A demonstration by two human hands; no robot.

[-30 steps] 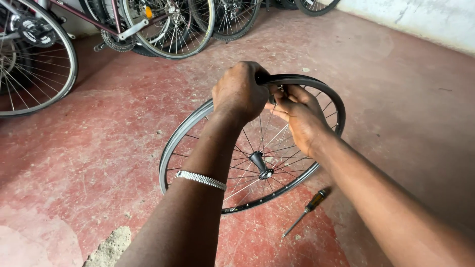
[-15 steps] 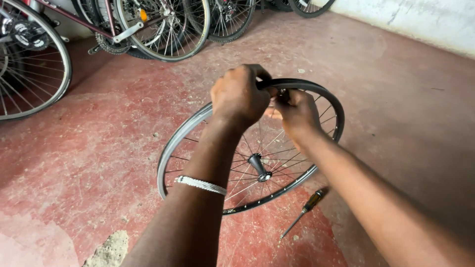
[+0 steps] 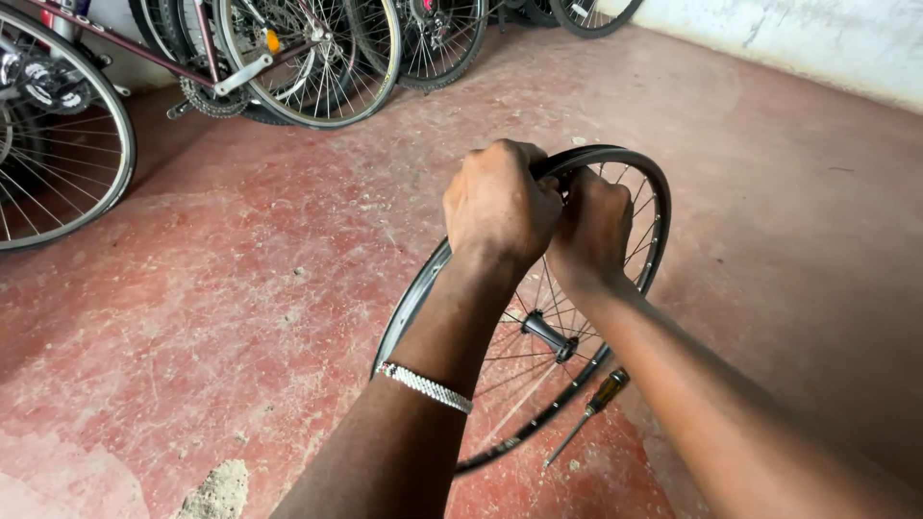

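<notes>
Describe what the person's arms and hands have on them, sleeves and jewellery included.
Both forearms are bare, with no sleeves in view and no gloves. The left hand has a narrow white beaded bracelet around its wrist. The right hand shows no bracelet, watch or ring.

Both fists close together on the top of a bare bicycle wheel point(image 3: 433, 288): left hand point(image 3: 500, 204) over the rim, right hand point(image 3: 593, 231) beside it, perhaps touching. A screwdriver point(image 3: 588, 413) lies on the red floor point(image 3: 240, 288) beneath.
</notes>
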